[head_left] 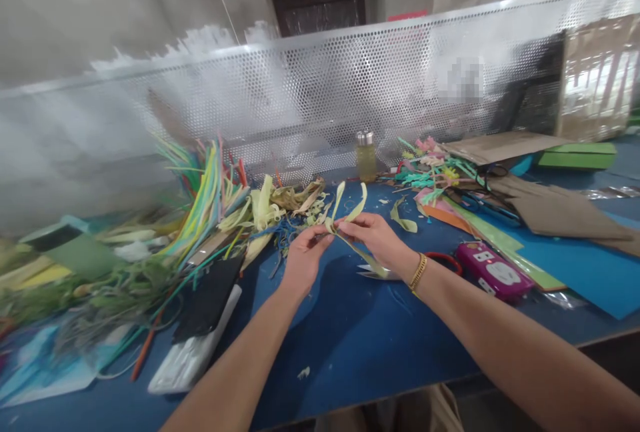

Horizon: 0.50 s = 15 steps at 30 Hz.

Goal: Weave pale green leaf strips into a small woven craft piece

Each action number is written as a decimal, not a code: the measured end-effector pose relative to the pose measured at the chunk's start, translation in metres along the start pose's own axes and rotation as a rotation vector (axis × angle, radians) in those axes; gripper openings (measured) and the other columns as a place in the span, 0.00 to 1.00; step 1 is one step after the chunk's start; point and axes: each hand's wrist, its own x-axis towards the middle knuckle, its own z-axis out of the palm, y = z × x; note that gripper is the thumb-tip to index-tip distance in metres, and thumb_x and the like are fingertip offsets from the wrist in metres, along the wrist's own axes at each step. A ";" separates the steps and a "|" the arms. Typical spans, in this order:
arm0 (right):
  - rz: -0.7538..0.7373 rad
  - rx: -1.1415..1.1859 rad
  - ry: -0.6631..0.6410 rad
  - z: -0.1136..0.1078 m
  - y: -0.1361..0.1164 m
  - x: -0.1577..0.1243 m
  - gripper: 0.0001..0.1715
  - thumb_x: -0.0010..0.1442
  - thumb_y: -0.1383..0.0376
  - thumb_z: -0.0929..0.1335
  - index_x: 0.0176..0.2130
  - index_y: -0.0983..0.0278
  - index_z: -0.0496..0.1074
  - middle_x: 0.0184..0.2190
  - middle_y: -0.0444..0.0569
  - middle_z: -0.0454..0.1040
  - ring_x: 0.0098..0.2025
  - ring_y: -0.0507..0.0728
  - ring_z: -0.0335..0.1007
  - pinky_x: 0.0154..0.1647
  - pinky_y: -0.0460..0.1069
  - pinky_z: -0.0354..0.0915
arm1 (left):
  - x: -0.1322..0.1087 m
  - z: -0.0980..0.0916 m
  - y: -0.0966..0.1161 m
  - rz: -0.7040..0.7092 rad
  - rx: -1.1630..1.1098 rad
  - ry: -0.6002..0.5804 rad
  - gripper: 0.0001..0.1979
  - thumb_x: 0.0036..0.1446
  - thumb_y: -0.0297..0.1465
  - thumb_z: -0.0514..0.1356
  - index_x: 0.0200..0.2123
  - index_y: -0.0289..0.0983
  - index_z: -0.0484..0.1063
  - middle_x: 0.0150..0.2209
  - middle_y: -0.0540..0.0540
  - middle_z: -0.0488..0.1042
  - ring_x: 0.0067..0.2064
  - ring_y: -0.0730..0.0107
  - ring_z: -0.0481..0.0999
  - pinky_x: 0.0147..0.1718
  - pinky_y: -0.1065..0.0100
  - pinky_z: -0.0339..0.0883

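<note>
Pale green-yellow husk strips [356,211] stand up in two loops between my hands, with a longer tail hanging down to the right. My left hand [307,252] pinches the strips at their crossing from the left. From the right, my right hand [367,232] grips them with thumb and fingers, its fingertips close to the left ones. A gold bracelet [419,273] is on my right wrist. Scissors [447,260] with red handles lie on the table partly behind that wrist, blades pointing left. A loose husk piece [403,216] lies beyond my right hand.
Husks [263,205], colourful pipe cleaners [205,199] and greenery [120,285] crowd the left, beside a black pouch [207,299]. A magenta device [493,271], blue sheets [575,265] and cardboard [560,209] lie right. A glass bottle [366,159] stands before the perforated screen [320,92].
</note>
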 end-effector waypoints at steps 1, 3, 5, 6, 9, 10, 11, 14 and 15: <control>0.011 -0.029 0.023 0.001 0.001 0.001 0.13 0.48 0.58 0.75 0.31 0.66 0.79 0.27 0.46 0.77 0.27 0.49 0.66 0.31 0.47 0.62 | 0.000 -0.001 -0.001 0.016 0.033 -0.001 0.10 0.47 0.34 0.69 0.34 0.38 0.79 0.35 0.47 0.79 0.38 0.67 0.74 0.44 0.65 0.65; 0.002 -0.091 0.083 0.002 0.004 0.002 0.14 0.47 0.57 0.75 0.31 0.65 0.78 0.26 0.46 0.76 0.26 0.50 0.66 0.28 0.47 0.62 | 0.000 -0.002 -0.002 0.034 0.087 -0.002 0.10 0.48 0.35 0.68 0.35 0.39 0.79 0.37 0.46 0.78 0.39 0.65 0.73 0.45 0.64 0.64; -0.072 -0.149 0.147 0.002 0.009 0.003 0.14 0.46 0.57 0.76 0.30 0.64 0.77 0.27 0.46 0.76 0.28 0.51 0.68 0.29 0.47 0.63 | -0.001 -0.002 -0.002 0.035 0.122 -0.008 0.12 0.48 0.36 0.68 0.36 0.39 0.79 0.38 0.46 0.78 0.40 0.64 0.73 0.45 0.63 0.64; -0.119 -0.178 0.173 0.002 0.011 0.004 0.14 0.46 0.57 0.75 0.30 0.64 0.76 0.27 0.46 0.76 0.28 0.52 0.69 0.29 0.47 0.64 | -0.002 -0.002 -0.003 0.034 0.138 -0.013 0.13 0.47 0.36 0.69 0.37 0.39 0.79 0.39 0.47 0.78 0.40 0.64 0.73 0.45 0.63 0.65; -0.202 -0.241 0.209 0.003 0.014 0.002 0.12 0.47 0.58 0.75 0.30 0.63 0.74 0.27 0.45 0.76 0.30 0.53 0.71 0.31 0.48 0.66 | -0.004 0.001 -0.006 0.038 0.172 -0.017 0.15 0.45 0.37 0.70 0.38 0.40 0.78 0.39 0.47 0.78 0.41 0.63 0.74 0.46 0.62 0.65; -0.212 -0.248 0.208 0.004 0.014 0.001 0.11 0.47 0.59 0.75 0.30 0.63 0.74 0.27 0.45 0.76 0.29 0.53 0.71 0.32 0.48 0.66 | -0.004 0.001 -0.007 0.040 0.173 -0.014 0.14 0.45 0.37 0.69 0.37 0.39 0.78 0.39 0.46 0.78 0.41 0.62 0.74 0.46 0.62 0.65; -0.219 -0.245 0.203 0.006 0.014 0.000 0.11 0.47 0.60 0.75 0.30 0.63 0.73 0.27 0.45 0.76 0.29 0.53 0.71 0.32 0.48 0.67 | -0.004 0.001 -0.008 0.042 0.169 -0.014 0.14 0.46 0.38 0.69 0.36 0.39 0.78 0.38 0.46 0.78 0.41 0.62 0.74 0.46 0.62 0.64; -0.228 -0.191 0.178 0.011 0.013 -0.003 0.10 0.48 0.61 0.74 0.30 0.63 0.73 0.28 0.45 0.75 0.30 0.53 0.72 0.34 0.49 0.68 | -0.004 0.001 -0.009 0.052 0.155 -0.023 0.12 0.50 0.38 0.67 0.35 0.38 0.78 0.37 0.46 0.78 0.42 0.62 0.74 0.46 0.62 0.64; -0.234 -0.183 0.177 0.012 0.014 -0.004 0.10 0.49 0.61 0.74 0.30 0.62 0.73 0.28 0.45 0.75 0.30 0.53 0.72 0.34 0.49 0.69 | -0.004 0.000 -0.008 0.057 0.166 -0.020 0.11 0.50 0.38 0.66 0.34 0.38 0.78 0.37 0.46 0.78 0.41 0.62 0.73 0.46 0.63 0.63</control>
